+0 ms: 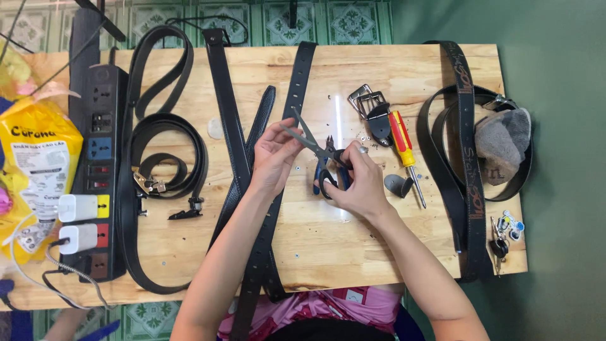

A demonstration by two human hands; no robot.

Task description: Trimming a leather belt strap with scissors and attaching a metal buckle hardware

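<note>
My right hand (360,183) grips a pair of scissors (312,142) by the black handles, blades open and pointing up-left. My left hand (273,155) pinches something small at the blades, resting over a long black belt (290,95) that runs from the table's far edge down to my lap. Blue-handled pliers (322,170) lie partly hidden under my right hand.
Wooden table (379,69) holds a red-and-yellow screwdriver (404,151), a metal buckle (369,104), coiled black belts (167,155) at left, another coiled belt (464,145) with a grey stone (502,142) at right, keys (505,233), and a black power strip (98,170) with white chargers. A yellow bag (38,158) sits far left.
</note>
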